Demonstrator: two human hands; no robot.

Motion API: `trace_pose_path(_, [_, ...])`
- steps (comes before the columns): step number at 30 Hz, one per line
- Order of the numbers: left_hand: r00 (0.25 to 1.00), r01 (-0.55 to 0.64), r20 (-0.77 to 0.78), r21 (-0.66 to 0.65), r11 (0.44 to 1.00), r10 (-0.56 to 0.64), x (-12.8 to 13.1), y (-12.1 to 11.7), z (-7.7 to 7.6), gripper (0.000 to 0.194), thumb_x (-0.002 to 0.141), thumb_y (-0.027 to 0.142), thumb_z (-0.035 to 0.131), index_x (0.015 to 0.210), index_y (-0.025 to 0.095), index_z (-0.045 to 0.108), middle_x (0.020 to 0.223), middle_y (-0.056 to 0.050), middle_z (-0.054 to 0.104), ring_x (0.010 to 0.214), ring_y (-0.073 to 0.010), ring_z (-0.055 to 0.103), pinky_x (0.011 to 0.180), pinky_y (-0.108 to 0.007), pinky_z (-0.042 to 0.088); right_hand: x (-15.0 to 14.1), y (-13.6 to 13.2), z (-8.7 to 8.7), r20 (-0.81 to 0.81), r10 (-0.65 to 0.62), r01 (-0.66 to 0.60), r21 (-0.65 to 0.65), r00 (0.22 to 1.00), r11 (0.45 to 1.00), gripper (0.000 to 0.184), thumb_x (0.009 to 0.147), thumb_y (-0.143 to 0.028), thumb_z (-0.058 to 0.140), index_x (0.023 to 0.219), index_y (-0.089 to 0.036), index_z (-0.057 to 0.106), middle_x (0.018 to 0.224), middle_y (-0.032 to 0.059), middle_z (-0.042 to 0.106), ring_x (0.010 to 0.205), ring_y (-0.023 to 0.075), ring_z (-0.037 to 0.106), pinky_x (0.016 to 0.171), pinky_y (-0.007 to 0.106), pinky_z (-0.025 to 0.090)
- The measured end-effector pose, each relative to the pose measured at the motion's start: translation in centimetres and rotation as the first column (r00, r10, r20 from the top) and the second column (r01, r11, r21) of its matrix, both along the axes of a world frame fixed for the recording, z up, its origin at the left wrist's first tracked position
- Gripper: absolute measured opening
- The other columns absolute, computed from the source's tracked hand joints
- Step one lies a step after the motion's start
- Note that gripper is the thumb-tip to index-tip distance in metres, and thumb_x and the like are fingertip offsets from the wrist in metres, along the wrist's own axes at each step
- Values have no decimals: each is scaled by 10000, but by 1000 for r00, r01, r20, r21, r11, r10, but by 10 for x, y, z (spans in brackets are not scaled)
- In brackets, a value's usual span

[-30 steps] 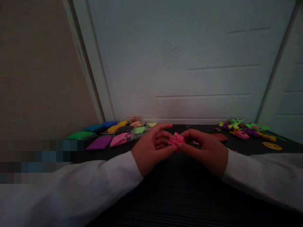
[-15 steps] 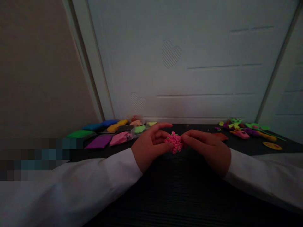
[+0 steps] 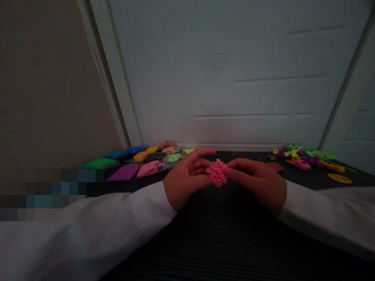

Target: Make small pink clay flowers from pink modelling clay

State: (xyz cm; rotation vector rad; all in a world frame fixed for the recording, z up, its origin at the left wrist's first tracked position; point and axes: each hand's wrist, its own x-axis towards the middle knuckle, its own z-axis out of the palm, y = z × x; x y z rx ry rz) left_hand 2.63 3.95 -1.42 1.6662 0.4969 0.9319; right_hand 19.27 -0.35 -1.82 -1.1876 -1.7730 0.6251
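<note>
A small ball-shaped cluster of pink roses (image 3: pixel 217 173), with bits of green leaf at its edges, is held between my two hands above the dark table. My left hand (image 3: pixel 191 173) is at its left side, thumb against the lower left edge, index finger stretched out above and the other fingers curled behind. From the right, my right hand (image 3: pixel 254 177) pinches the cluster, its thumb tip over the right edge and its fingers bent behind. The far side of the cluster and the fingertips there are hidden.
Several coloured clay packs, among them a purple pack (image 3: pixel 123 173) and a pink pack (image 3: pixel 148 168), lie at the left back. At the right back are a pink clay piece (image 3: pixel 301 164), a yellow disc (image 3: pixel 340 178) and a red pack (image 3: pixel 274 167). A white panel (image 3: pixel 258 97) stands behind the table.
The rose cluster has turned and shifted slightly right. My left thumb has slid off its front to the edge, while my right thumb has come onto its right side.
</note>
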Motion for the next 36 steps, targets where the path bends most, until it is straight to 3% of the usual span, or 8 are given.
trace_pose_path(18, [996, -42, -80, 80, 996, 49, 1, -7, 1, 498, 632, 107, 609, 1076, 172, 395, 897, -47, 556, 820, -166, 574, 760, -341, 425, -2, 0, -1, -155, 93, -108, -95, 984, 990, 244, 704, -348, 566, 853, -156, 541, 859, 51, 601, 772, 155, 553, 708, 303, 417])
trace_pose_path(27, [984, -96, -132, 157, 983, 117, 1, -10, 3, 465, 644, 132, 596, 1064, 161, 398, 833, -25, 549, 769, -148, 569, 733, -322, 421, 0, 0, -3, -120, 128, -138, -77, 985, 987, 188, 729, -314, 553, 830, -158, 528, 815, 42, 608, 768, 148, 558, 725, 309, 426])
trace_pose_path(36, [987, -71, -135, 140, 988, 90, 2, -9, 2, 466, 651, 130, 592, 1071, 164, 393, 824, -22, 547, 743, -147, 568, 715, -323, 425, -1, 0, -3, -76, 124, -130, -72, 989, 989, 203, 723, -347, 554, 817, -170, 517, 800, 37, 612, 765, 153, 564, 722, 308, 430])
